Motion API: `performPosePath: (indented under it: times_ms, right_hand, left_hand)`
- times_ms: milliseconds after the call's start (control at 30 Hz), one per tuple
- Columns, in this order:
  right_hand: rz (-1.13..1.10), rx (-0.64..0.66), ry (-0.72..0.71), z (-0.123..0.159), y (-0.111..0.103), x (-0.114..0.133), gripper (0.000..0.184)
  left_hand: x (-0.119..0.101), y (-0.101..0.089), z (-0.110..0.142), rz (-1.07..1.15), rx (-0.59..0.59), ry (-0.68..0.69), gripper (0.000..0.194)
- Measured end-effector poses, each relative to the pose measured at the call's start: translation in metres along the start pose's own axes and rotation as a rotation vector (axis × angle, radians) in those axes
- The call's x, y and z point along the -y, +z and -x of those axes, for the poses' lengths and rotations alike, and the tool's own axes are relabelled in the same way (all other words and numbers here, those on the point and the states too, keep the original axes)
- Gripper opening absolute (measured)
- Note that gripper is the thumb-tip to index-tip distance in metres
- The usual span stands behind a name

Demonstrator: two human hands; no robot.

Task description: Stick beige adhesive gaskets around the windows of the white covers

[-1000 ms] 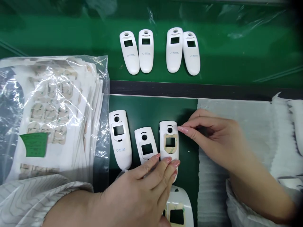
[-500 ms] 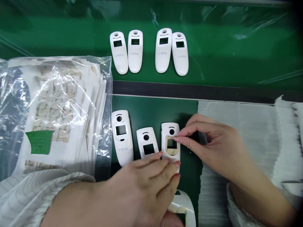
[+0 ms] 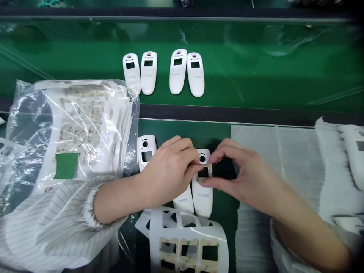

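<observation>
Three white plastic device shells lie side by side on the green mat in front of me. My left hand point(image 3: 170, 167) and my right hand point(image 3: 241, 176) both have their fingertips pressed on the rightmost shell point(image 3: 202, 189), around the tan adhesive frame at its window. My left hand covers most of the middle shell point(image 3: 184, 200). The left shell point(image 3: 145, 151) lies untouched. A white backing sheet point(image 3: 187, 242) with tan adhesive frames curls up just below the shells.
Several more white shells point(image 3: 163, 72) lie in two pairs on the green conveyor behind a black rail point(image 3: 256, 113). A clear plastic bag of adhesive sheets point(image 3: 79, 129) lies at the left. White foam sheets point(image 3: 290, 167) and another shell point(image 3: 354, 151) lie at the right.
My left hand moved up from the shells' lower ends to the window of the rightmost shell, meeting my right hand there. The backing sheet came into fuller view. The view tilted, and the far shells shifted left.
</observation>
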State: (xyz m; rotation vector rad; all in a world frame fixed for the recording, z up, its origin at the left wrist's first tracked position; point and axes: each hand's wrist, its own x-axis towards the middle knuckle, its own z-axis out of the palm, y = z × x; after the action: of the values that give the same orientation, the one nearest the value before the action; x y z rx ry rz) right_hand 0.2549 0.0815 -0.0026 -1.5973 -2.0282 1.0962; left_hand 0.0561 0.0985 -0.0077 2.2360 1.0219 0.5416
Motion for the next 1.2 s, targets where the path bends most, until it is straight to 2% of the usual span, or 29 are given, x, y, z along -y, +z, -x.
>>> performPosePath:
  times_ms: [133,233,333,433,633,1200]
  right_hand:
    - [0.108,0.028,0.05,-0.0018,0.0008,0.0059,0.058]
    - [0.129,0.007,0.066,-0.0012,0.0044,0.0072,0.069]
    - [0.15,0.012,0.018,0.0004,0.0062,0.0073,0.077]
    - [0.187,0.052,-0.008,0.0,0.0055,0.0084,0.076]
    - [0.165,0.085,0.028,-0.0028,0.0045,0.0087,0.073]
    - [0.182,0.065,-0.07,0.0007,0.0081,0.0004,0.074]
  left_hand:
    - [-0.0017,0.0026,-0.0021,-0.007,0.001,-0.022,0.012]
    - [-0.0024,0.0043,-0.0025,0.008,-0.012,0.012,0.014]
    - [-0.0038,0.005,-0.0016,0.048,-0.011,0.031,0.015]
    - [-0.0052,0.0046,0.0001,0.092,-0.016,0.03,0.015]
    - [-0.0052,0.003,0.0034,0.136,-0.025,0.017,0.013]
    - [0.0006,0.0055,0.002,0.048,-0.054,0.02,0.011]
